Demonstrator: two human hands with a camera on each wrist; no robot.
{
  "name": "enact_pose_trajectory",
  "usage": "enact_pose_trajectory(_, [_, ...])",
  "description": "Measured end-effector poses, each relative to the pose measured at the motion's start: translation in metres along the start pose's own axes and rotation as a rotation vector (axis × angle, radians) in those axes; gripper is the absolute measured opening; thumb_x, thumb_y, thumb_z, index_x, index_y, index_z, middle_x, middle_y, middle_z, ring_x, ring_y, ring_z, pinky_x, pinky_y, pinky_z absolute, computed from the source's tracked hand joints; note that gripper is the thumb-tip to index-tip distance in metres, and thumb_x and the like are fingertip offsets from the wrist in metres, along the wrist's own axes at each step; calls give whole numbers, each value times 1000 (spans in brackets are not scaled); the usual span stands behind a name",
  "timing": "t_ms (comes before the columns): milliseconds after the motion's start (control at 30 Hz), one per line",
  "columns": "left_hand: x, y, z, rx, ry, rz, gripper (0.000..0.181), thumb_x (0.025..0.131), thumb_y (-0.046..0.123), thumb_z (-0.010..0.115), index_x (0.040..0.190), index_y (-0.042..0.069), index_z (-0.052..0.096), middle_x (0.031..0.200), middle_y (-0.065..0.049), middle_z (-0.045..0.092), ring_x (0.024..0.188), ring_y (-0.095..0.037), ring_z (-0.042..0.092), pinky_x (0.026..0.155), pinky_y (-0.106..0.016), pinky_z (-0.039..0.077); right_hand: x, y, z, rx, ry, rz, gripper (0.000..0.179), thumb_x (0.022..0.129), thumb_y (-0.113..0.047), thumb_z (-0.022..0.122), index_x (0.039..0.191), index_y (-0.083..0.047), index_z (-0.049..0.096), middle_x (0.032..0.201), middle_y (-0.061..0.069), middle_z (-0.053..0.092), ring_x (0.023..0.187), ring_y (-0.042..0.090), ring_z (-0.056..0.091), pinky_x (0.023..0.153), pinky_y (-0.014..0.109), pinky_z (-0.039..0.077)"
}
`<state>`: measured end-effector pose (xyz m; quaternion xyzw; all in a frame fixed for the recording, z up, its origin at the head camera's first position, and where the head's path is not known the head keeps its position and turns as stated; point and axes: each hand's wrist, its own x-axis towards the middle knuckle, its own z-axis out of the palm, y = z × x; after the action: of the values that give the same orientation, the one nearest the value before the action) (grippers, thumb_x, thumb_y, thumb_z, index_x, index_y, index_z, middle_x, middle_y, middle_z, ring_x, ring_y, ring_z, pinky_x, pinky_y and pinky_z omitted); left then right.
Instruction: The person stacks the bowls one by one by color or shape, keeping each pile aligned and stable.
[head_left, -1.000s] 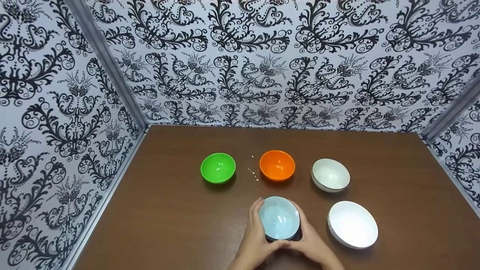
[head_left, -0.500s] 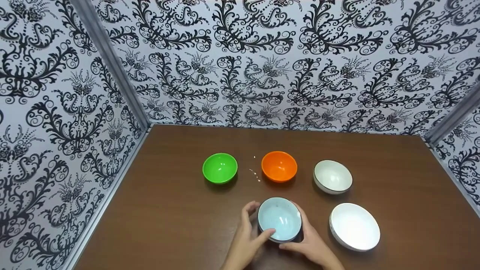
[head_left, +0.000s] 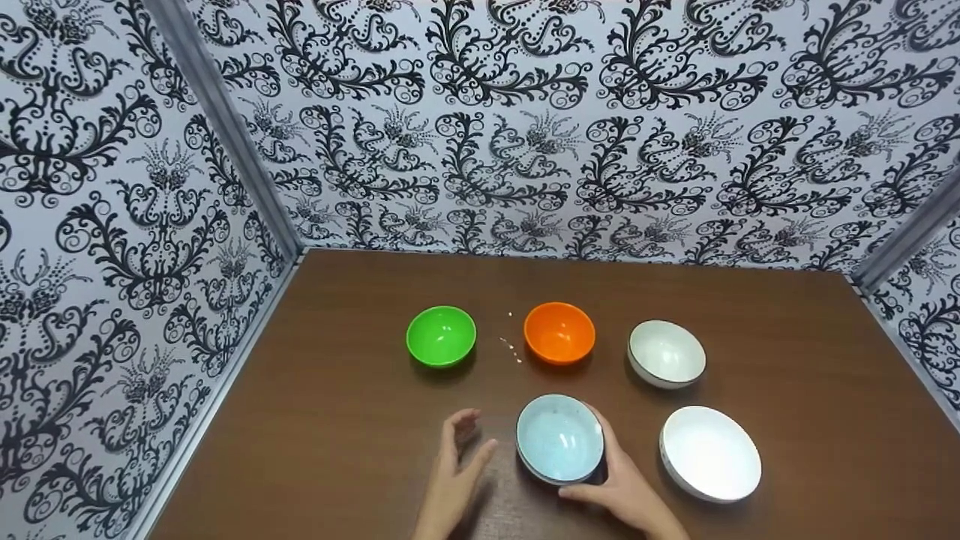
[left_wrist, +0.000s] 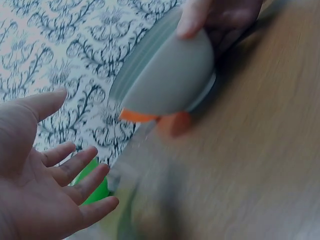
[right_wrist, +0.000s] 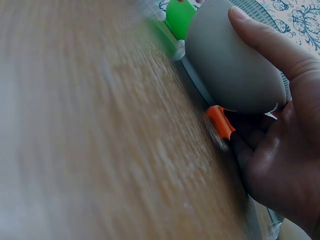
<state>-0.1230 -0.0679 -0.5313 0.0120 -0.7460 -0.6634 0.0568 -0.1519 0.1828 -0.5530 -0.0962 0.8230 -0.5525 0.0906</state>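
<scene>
A light blue bowl (head_left: 559,438) with a grey outside (left_wrist: 170,82) (right_wrist: 227,65) sits on the brown table (head_left: 337,420) near its front edge. My right hand (head_left: 619,487) grips it from the right, thumb (right_wrist: 260,37) curled along its near side. My left hand (head_left: 454,472) is just left of the bowl, off it, with fingers (left_wrist: 75,172) spread and nothing in it. Behind stand a green bowl (head_left: 441,335), an orange bowl (head_left: 559,332) and a pale grey-white bowl (head_left: 666,352). A larger white bowl (head_left: 709,452) sits to the right of the blue one.
Patterned black-and-white walls (head_left: 525,127) close the table on the left, back and right. A few small white specks (head_left: 510,346) lie between the green and orange bowls.
My left hand has let go of the blue bowl and drawn away to the left, fingers spread. My right hand stays on the bowl, which has barely moved.
</scene>
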Motion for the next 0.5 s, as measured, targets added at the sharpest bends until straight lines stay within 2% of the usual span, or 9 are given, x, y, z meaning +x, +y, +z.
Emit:
enact_pose_trajectory(200, [-2,-7,-17,-53,84,-29,42,98,13,61,134,-2,45,141,-24,53,133,-41,51,110,-45,46,0,0,-1,-20,-1,13,123,63,-23,95,159,-15,18,161,3,34,139,13,40,116,26,31])
enact_pose_trajectory(367, [-3,-12,-27,-72,126,-67,40,101,12,57,135,-4,44,141,-25,53,133,-39,51,104,-26,48,1,1,-1,-20,-1,16,123,63,-23,94,159,-16,17,161,2,33,140,14,39,116,27,31])
enact_pose_trajectory(500, [-3,-16,-32,-98,150,-108,39,102,12,54,135,-6,44,141,-25,53,132,-34,52,99,-14,46,2,3,0,6,-3,7,122,64,-20,94,159,-17,18,161,2,33,139,7,39,115,23,31])
